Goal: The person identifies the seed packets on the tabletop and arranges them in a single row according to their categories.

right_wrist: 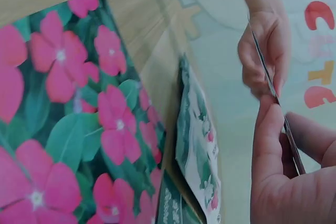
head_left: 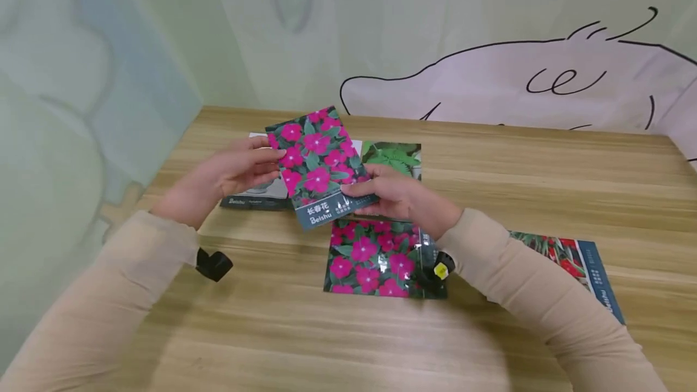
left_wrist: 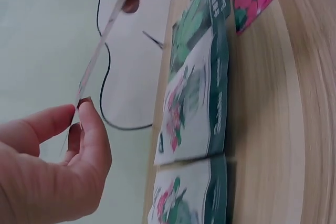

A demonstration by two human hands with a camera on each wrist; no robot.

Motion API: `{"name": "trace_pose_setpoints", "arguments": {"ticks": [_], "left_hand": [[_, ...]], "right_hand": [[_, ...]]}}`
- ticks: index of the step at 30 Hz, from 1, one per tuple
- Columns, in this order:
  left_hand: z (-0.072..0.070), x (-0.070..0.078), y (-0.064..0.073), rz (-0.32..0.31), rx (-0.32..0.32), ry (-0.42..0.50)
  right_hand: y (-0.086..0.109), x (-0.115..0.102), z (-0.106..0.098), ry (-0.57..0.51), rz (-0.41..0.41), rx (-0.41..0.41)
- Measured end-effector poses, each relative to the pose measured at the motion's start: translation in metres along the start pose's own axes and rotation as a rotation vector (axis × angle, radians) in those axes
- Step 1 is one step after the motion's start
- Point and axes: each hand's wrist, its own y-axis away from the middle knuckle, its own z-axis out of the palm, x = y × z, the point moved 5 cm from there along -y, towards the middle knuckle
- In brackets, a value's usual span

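Observation:
Raised above the table, a flat seed packet [head_left: 316,150] printed with pink flowers tilts between both hands. My left hand [head_left: 239,165] pinches its left edge between thumb and fingers. At the lower right edge my right hand [head_left: 394,193] grips it, thumb on the front. Seen edge-on in the left wrist view, the packet [left_wrist: 100,48] is thin. A second pink-flower packet [head_left: 366,259] lies on the table below the right hand. Behind the held one lie a white packet [head_left: 272,193] and a green-leaf packet [head_left: 394,153], both partly hidden.
A red-flower packet [head_left: 572,259] lies at the right, partly covered by the right sleeve [head_left: 517,283]. White packets [left_wrist: 191,103] sit side by side in the left wrist view. The wooden table [head_left: 261,331] meets a printed curtain-like backdrop [head_left: 245,35] behind and at left.

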Motion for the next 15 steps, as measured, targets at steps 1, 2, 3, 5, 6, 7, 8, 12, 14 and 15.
{"name": "trace_pose_setpoints", "arguments": {"ticks": [1, 2, 3, 5, 6, 7, 8, 12, 14, 15], "left_hand": [[0.005, -0.001, -0.002, 0.005, -0.005, 0.005], [0.010, -0.001, -0.004, 0.010, -0.010, 0.006], [0.014, -0.001, -0.005, 0.016, -0.014, 0.004], [0.022, -0.001, -0.009, 0.033, -0.018, 0.001], [0.025, 0.000, -0.010, 0.043, -0.020, 0.001], [0.027, 0.001, -0.012, 0.050, -0.018, 0.004], [0.029, 0.002, -0.014, 0.055, -0.016, 0.008], [0.036, 0.004, -0.021, 0.074, -0.013, -0.004], [0.040, 0.005, -0.025, 0.080, -0.008, -0.012], [0.042, 0.006, -0.027, 0.083, -0.006, -0.018]], "right_hand": [[0.000, -0.001, 0.000, -0.017, -0.010, 0.012], [0.000, -0.003, -0.001, -0.030, -0.020, 0.025], [0.000, -0.004, -0.002, -0.037, -0.030, 0.036], [0.001, -0.005, -0.005, -0.057, -0.043, 0.048], [0.001, -0.006, -0.007, -0.067, -0.045, 0.053], [0.002, -0.006, -0.009, -0.075, -0.045, 0.059], [0.002, -0.006, -0.012, -0.081, -0.044, 0.062], [0.007, -0.012, -0.024, -0.070, -0.074, 0.018], [0.010, -0.017, -0.031, -0.051, -0.110, -0.015], [0.011, -0.019, -0.036, -0.044, -0.126, -0.026]]}}
